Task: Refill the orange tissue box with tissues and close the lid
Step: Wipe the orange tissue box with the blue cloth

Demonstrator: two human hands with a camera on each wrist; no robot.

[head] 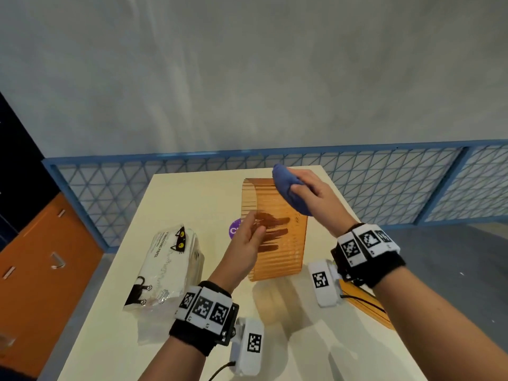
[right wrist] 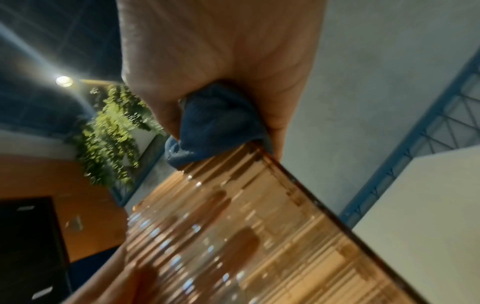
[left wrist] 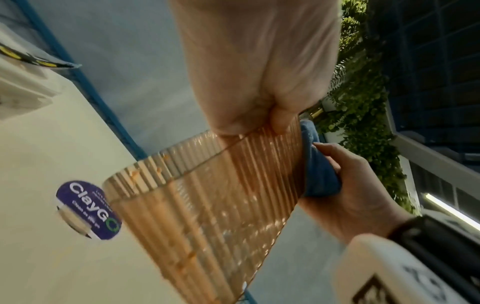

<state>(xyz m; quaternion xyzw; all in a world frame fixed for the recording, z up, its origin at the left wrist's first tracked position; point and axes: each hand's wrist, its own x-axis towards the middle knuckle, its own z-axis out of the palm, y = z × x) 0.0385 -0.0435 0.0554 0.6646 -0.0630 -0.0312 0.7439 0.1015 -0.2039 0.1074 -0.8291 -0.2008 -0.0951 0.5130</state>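
The orange ribbed see-through tissue box (head: 286,259) is held up over the cream table (head: 192,193), empty, without its lid. My left hand (head: 250,235) grips its near wall, thumb outside, fingers showing dark through the plastic. My right hand (head: 308,188) holds a bunched blue cloth (head: 288,193) against the box's far upper edge. In the left wrist view the cloth (left wrist: 319,174) lies along the box (left wrist: 207,205) rim. In the right wrist view the cloth (right wrist: 215,119) touches the box (right wrist: 259,236). A white tissue pack (head: 167,265) with cat prints lies to the left. The flat orange lid (head: 368,306) lies under my right wrist.
A round purple sticker (head: 235,229) lies on the table behind my left hand. A blue mesh fence (head: 275,166) runs along the table's far edge. An orange and dark cabinet (head: 41,270) stands at the left. Bare tabletop shows in front, near me.
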